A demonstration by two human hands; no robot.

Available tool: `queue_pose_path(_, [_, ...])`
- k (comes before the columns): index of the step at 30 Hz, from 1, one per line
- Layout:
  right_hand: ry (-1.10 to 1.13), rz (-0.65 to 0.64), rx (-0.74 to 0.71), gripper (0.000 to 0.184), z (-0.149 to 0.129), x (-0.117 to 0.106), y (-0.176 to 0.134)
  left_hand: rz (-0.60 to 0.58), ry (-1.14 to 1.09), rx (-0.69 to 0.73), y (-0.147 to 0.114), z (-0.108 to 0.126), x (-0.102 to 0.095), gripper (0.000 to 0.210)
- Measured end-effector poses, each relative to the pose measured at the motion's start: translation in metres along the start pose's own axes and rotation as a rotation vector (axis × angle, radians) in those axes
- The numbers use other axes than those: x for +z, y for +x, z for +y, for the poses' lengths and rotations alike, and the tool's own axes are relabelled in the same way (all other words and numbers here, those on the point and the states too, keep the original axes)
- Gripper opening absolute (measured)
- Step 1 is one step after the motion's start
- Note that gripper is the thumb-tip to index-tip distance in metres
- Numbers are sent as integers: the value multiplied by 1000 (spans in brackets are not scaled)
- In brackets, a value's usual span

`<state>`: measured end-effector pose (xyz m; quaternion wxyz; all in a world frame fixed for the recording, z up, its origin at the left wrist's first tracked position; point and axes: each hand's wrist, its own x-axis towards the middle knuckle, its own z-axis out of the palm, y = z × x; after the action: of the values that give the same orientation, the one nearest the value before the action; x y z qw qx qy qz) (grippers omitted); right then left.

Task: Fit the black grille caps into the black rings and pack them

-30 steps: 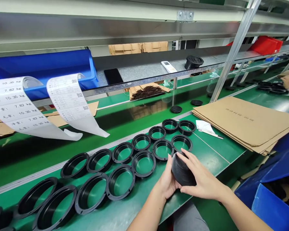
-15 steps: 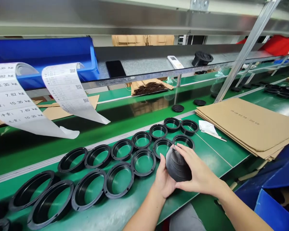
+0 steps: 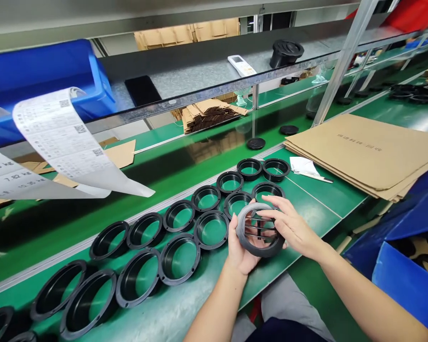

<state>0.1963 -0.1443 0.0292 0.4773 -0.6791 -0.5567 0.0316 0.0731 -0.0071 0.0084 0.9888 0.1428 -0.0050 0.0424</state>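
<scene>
A round black air vent (image 3: 243, 232) is held above the front part of the green bench. Its slats stand edge-on, and light shows through the gaps between them. My left hand (image 3: 239, 254) grips the vent's rim from the left and below. On the right side, my right hand (image 3: 294, 225) holds the rim, with its fingertips reaching over the slats. Several black flanged rings (image 3: 180, 259) lie in two rows on the bench, to the left of my hands and beyond them. One ring (image 3: 268, 190) sits just behind the vent, partly hidden by my right hand.
Stacked cardboard sheets (image 3: 364, 152) lie at the right, near a white paper scrap (image 3: 304, 167). A blue bin (image 3: 406, 285) stands at the lower right. The shelf bears a phone (image 3: 142, 90), a white remote (image 3: 241, 65) and a black round part (image 3: 286, 53). Label strips (image 3: 67, 137) hang at the left.
The vent's slats have turned from a closed, solid face to edge-on with gaps. My right hand's fingers have shifted onto the slats. The camera view has moved slightly.
</scene>
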Motion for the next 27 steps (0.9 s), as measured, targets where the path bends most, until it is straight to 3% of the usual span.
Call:
queue_pose_path(7, [137, -8, 81, 50, -12, 2, -2, 25, -44, -43, 0, 1, -6, 60])
queue_pose_path(12, [258, -34, 151, 49, -15, 3, -3, -30, -58, -60, 1, 2, -2, 63])
queue_pose_path(19, [111, 22, 70, 49, -4, 4, -8, -27, -75, -69, 1, 1, 1, 63])
queue_pose_path(24, [107, -4, 42, 61, 2, 2, -15, -11, -55, -86, 1, 2, 1, 66])
queue_pose_path(27, [-5, -65, -50, 65, 0, 1, -19, 43, -77, -74, 1, 1, -1, 67])
